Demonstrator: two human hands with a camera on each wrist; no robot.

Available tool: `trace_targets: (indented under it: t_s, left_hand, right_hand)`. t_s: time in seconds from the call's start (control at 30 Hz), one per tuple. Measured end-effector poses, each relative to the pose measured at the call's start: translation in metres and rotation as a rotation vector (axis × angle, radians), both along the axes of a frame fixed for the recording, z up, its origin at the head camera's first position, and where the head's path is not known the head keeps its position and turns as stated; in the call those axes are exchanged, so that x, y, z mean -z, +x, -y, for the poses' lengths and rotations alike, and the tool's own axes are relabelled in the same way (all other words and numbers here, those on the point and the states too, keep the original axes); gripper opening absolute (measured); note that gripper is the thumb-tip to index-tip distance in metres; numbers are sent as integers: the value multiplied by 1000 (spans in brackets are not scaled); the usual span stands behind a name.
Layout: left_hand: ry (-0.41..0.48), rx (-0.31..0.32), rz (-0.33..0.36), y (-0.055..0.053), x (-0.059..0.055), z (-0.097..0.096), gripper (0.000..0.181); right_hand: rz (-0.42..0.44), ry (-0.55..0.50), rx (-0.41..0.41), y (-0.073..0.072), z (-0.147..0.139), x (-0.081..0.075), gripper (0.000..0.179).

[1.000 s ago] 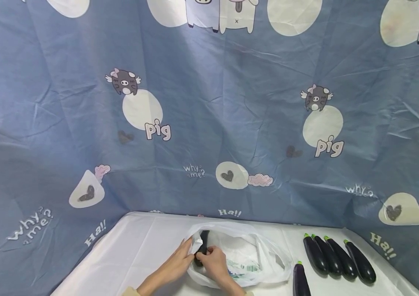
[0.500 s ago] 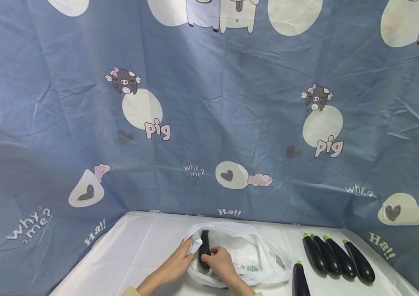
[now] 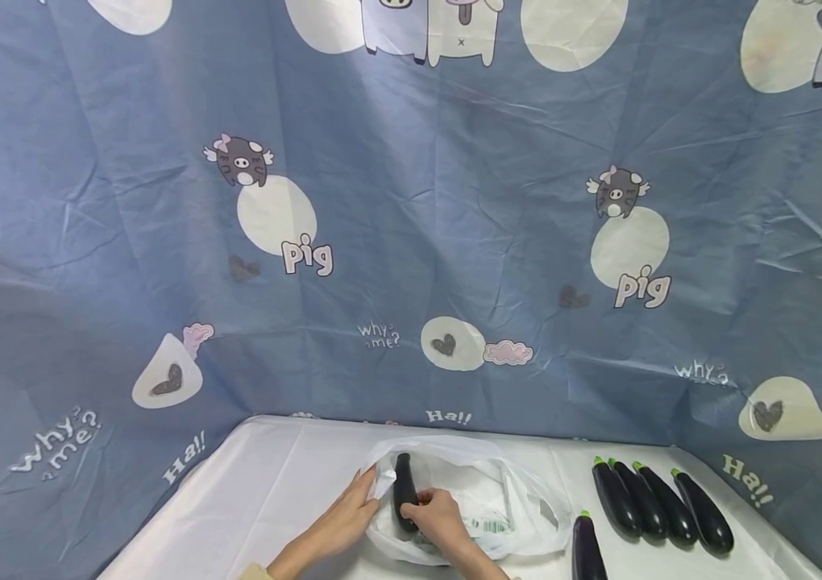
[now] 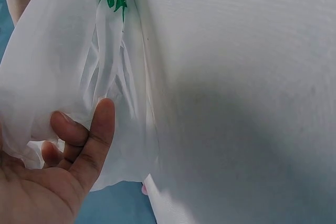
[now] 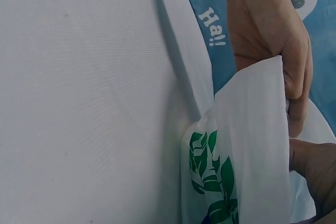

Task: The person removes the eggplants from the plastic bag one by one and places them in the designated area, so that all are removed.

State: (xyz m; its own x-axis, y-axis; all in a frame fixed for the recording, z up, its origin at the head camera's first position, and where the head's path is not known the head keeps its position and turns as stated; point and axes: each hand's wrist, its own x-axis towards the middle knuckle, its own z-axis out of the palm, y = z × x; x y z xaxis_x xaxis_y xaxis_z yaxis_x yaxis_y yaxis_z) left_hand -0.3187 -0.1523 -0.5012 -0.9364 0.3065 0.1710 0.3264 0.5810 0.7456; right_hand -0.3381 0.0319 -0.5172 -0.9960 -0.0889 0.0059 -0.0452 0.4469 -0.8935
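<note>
A white plastic bag (image 3: 530,503) with green leaf print lies with its mouth spread wide. At its left rim my left hand (image 3: 342,519) holds the plastic, some fingers curled into it, as the left wrist view shows. Inside the bag, my right hand (image 3: 438,519) grips a dark eggplant (image 3: 404,481) near its lower end. The eggplant stands lengthwise along the bag's left side. In the right wrist view the bag's wall (image 5: 257,140) hides most of the right fingers and the eggplant.
Several dark eggplants (image 3: 646,499) with green stems lie side by side on the white table (image 3: 288,463), right of the bag. Another eggplant (image 3: 588,552) lies nearer, close to the bag's right side. A blue patterned curtain (image 3: 411,242) hangs behind the table.
My right hand and the eggplant have shifted a little to the right inside the bag, away from the left rim, showing more of the eggplant. My left hand has stayed at the rim.
</note>
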Motion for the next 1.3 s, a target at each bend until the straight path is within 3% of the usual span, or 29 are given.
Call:
trace_targets:
  t_s: [0.27, 0.53, 0.73, 0.93, 1.3]
  left_hand:
    - [-10, 10, -14, -1, 1, 0, 57]
    - [-1, 16, -28, -1, 0, 0, 58]
    - [20, 29, -3, -3, 2, 1, 58]
    - [14, 28, -21, -1, 1, 1, 57]
    - [5, 28, -24, -4, 5, 1, 58]
  right_hand:
    - [46, 27, 4, 3, -4, -2, 40]
    - [29, 31, 7, 3, -4, -2, 34]
    - [39, 26, 13, 2, -4, 0, 35]
    - [60, 33, 9, 1, -3, 1, 39]
    - [70, 37, 4, 3, -4, -7, 38]
